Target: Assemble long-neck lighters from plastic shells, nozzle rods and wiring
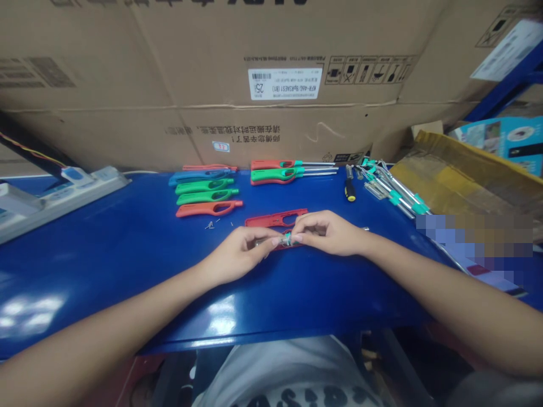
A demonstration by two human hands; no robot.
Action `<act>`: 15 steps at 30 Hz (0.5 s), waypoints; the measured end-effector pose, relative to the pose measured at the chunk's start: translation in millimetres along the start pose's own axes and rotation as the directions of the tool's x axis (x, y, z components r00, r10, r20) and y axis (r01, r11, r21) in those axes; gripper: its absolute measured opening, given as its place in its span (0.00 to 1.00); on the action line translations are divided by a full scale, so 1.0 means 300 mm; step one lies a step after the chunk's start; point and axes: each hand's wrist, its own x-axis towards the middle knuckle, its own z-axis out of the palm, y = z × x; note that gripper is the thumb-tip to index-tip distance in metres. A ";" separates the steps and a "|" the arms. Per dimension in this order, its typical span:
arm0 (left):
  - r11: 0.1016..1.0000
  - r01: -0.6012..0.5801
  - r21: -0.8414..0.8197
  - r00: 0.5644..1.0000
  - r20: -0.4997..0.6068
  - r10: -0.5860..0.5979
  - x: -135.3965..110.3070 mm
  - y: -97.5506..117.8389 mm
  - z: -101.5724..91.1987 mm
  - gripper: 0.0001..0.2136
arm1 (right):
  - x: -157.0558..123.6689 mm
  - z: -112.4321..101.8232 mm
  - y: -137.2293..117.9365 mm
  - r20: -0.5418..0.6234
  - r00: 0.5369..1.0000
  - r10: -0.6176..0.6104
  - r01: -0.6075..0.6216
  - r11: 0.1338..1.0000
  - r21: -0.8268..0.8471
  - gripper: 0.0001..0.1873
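Observation:
Both hands meet over the blue table at a small lighter insert [287,239] with a clear body and a teal part. My left hand [241,251] pinches its clear end between thumb and fingers. At the teal end, my right hand [328,233] has thumb and fingertips closed on it. Just behind the hands lies an open red lighter shell half [275,218]. Another red shell half [278,246] shows partly under the fingers, mostly hidden. The right fingers cover much of the insert's far end.
Several coloured lighter handles [207,196] lie at back left, with finished-looking long lighters [280,174] beside them. Small screws [211,224] sit nearby. A screwdriver [349,189] and a pile of metal-tube inserts [392,189] are at back right, near a taped carton [458,181]. Power strips [63,192] stand left.

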 end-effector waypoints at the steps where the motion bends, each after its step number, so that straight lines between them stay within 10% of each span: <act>1: 1.000 -0.003 0.009 1.000 -0.008 0.003 0.001 0.002 0.002 0.17 | 0.000 0.001 0.000 -0.005 1.000 -0.002 0.002 1.000 0.000 0.13; 15: 0.999 0.024 -0.028 0.993 -0.111 -0.027 -0.004 0.007 0.024 0.19 | 0.001 0.005 -0.011 -0.089 0.996 -0.009 0.015 0.998 0.063 0.12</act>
